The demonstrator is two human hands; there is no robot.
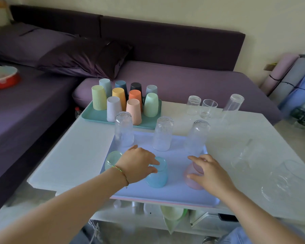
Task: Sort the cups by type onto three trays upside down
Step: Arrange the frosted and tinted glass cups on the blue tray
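— Left hand (139, 162)?
— Gripped blue cup (157, 178) on lilac tray (165, 194); stood upright, mouth down.
— Right hand (208, 171)?
— Curled over pink cup (192, 180), just beside, same tray; wider end down, tilt unclear.

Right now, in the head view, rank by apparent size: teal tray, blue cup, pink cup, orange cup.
1. teal tray
2. blue cup and pink cup: alike, unranked
3. orange cup, but farther away
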